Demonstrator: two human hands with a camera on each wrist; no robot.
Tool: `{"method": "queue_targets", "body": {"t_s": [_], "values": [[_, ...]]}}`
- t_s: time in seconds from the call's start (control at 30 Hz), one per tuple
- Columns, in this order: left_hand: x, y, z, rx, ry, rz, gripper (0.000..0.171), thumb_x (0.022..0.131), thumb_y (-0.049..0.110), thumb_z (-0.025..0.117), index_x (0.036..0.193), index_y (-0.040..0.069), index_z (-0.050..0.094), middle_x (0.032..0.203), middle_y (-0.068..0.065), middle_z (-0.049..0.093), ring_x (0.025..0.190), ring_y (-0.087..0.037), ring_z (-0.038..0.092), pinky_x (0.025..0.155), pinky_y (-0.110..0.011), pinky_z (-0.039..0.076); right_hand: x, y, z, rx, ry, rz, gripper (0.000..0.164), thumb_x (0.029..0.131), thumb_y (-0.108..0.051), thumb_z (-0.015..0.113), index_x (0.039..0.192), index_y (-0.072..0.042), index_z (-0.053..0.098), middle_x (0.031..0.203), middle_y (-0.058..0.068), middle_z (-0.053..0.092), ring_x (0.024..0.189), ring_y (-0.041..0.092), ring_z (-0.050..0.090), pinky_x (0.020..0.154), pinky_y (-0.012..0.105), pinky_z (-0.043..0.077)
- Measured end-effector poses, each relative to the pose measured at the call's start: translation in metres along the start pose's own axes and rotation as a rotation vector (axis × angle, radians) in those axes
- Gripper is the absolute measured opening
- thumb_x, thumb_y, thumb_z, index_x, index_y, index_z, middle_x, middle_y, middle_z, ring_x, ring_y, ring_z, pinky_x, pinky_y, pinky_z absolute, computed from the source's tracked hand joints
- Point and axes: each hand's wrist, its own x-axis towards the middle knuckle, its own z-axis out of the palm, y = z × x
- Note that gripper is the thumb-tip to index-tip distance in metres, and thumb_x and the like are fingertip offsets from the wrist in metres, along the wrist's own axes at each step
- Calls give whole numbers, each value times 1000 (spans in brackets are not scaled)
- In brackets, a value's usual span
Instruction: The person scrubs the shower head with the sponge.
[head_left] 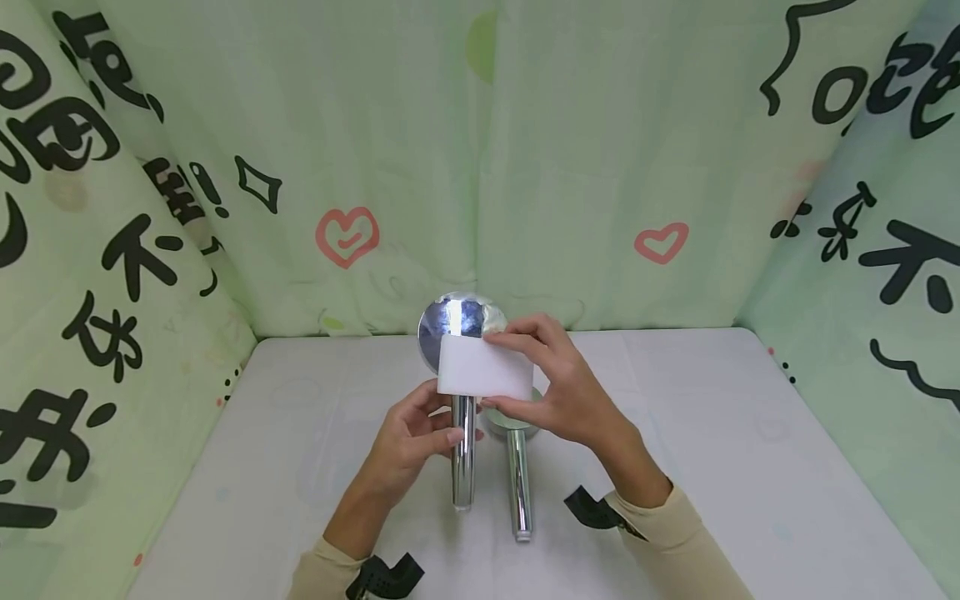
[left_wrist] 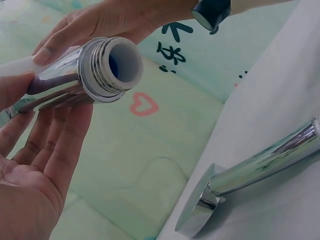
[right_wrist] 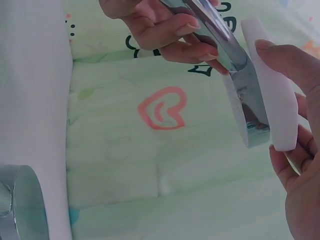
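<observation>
My left hand (head_left: 405, 437) grips a chrome shower head (head_left: 463, 479) by its handle, with the round head upward. My right hand (head_left: 581, 392) pinches a white sponge block (head_left: 480, 367) between thumb and fingers. In the head view the block overlaps the lower part of the round head and the top of the handle. From the right wrist, the sponge (right_wrist: 274, 95) stands close along one side of the head. The left wrist view shows the handle's threaded hollow end (left_wrist: 97, 75). A second chrome shower head (head_left: 519, 487) lies on the table, its round part partly hidden behind my right hand.
A white-covered table (head_left: 675, 467) extends under and around both hands. Pale green fabric (head_left: 562, 167) with black writing and red hearts rises along its back and sides. Each wrist wears a black strap (head_left: 596, 508) over a beige sleeve.
</observation>
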Motion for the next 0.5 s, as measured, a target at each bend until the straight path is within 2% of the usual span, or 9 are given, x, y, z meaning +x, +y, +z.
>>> {"method": "queue_targets", "body": {"t_s": [0.3, 0.5], "values": [[-4, -1, 2, -25, -50, 14, 57, 94, -5, 63, 146, -4, 42, 121, -10, 62, 100, -23, 72, 69, -26, 58, 5, 12, -8, 105, 44, 95, 68, 68, -11, 95, 129, -10, 63, 123, 5, 57, 115, 19, 57, 92, 25, 51], [-7, -4, 6, -38, -83, 2, 55, 92, -7, 65, 144, -5, 45, 120, -7, 62, 99, -22, 72, 68, -25, 57, 13, 15, -17, 101, 18, 166, 64, 73, -20, 94, 129, -16, 64, 124, 0, 57, 113, 15, 55, 88, 29, 52]]}}
